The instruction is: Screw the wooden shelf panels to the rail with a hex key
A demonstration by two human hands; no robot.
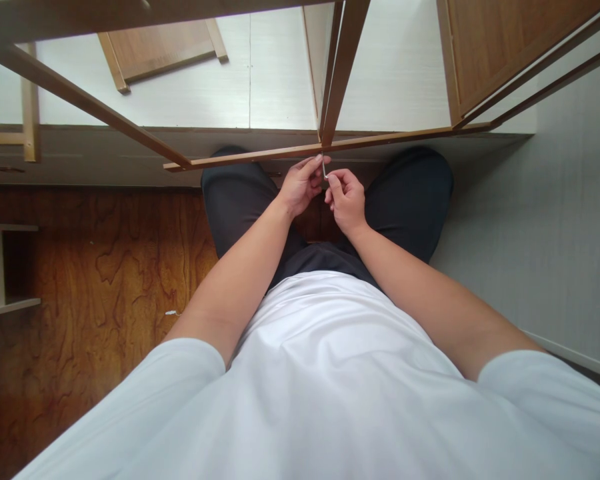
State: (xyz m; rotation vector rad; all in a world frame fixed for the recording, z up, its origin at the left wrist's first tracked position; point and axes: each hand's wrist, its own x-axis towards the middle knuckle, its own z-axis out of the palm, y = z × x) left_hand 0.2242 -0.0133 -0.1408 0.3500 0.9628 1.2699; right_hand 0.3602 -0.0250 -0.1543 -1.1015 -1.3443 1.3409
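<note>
Metal bent key (324, 168) in narrow pinch of left hand (300, 188), near wooden rail (260, 155), and right hand (349, 200)

The person wears a white T-shirt (325, 380) with a soft sheen and shallow creases across the belly; its short sleeves (180, 373) are loose and end in wide, curved openings; the forearms (253, 267) are uncovered; the trousers (240, 207) are dark, close to black, matt and smooth over the knees, with gathered cloth at the waist; the left hand (296, 188) and right hand (349, 200) are bare.
</note>
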